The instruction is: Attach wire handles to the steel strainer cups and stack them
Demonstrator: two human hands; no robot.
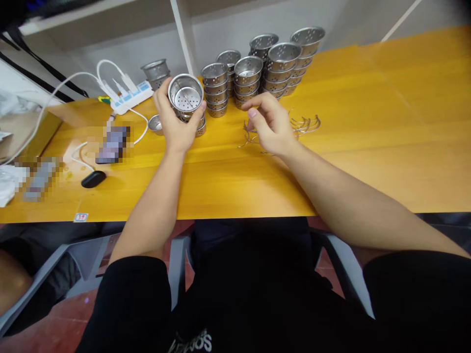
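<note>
My left hand (178, 125) grips a perforated metal cup (186, 94) by its sides, over a short stack of like cups on the yellow table. A thin wire lies across the inside of that cup. To the right, my right hand (270, 120) is raised near a loose pile of bent wires (307, 126), its thumb and fingers curled toward each other; whether anything thin is between them is too small to tell. Stacks of perforated cups (216, 90) stand behind and between my hands. A small metal cup (155, 123) sits left of my left hand.
On the left of the yellow table (235, 196) are a white power strip (133, 98) with cables, a phone (113, 145), a black oval object (93, 179) and another blurred device (42, 179). A person's knee (13, 279) shows at the lower left.
</note>
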